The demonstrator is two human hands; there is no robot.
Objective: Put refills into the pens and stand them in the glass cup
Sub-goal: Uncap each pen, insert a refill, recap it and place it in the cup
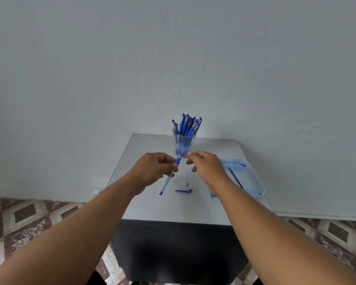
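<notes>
Our left grip (155, 168) holds the pen barrel (170, 175) aslant, open end up toward the right grip (203, 163) — which seems to pinch the refill there, just short of the glass cup (183, 144).

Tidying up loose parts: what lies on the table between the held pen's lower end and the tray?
In the head view, a blue pen cap and a small metal tip, on the table.

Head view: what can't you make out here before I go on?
- Whether a refill sits in the pen: left hand covers its middle.
- What the right hand pinches: too small, fingers curled.
- Blue piece beside the tray: right forearm hides most.
- Pen count in the glass cup: they overlap.
</notes>
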